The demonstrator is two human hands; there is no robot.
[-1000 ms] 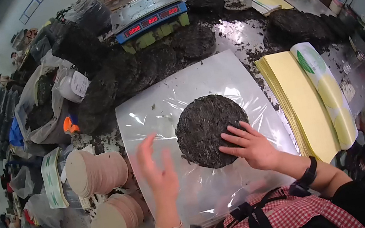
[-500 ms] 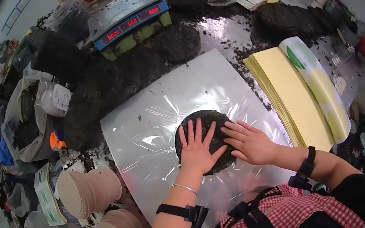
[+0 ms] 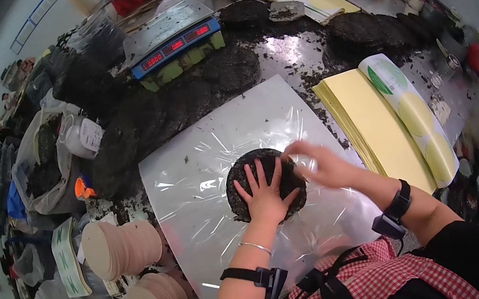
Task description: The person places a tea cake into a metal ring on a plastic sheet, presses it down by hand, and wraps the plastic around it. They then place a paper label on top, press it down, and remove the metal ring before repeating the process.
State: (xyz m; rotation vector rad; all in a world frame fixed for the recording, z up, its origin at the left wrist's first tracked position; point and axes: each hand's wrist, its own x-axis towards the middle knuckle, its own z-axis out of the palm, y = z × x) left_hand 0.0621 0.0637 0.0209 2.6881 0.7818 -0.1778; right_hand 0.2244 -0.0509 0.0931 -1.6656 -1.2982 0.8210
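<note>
Left hand (image 3: 264, 193) flat on dark round cake (image 3: 265, 183) atop clear film (image 3: 236, 131); right hand (image 3: 319, 164) (blurred) beside.

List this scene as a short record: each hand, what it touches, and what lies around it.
Left hand: flat, fingers spread, on the dark round cake
Right hand: blurred, at the cake's right edge; contact unclear
Under the cake: clear plastic sheet
Right of sheet: stack of yellow paper
Left of sheet: stacks of round paper discs
Behind: scale with red digits, more dark cakes
</note>
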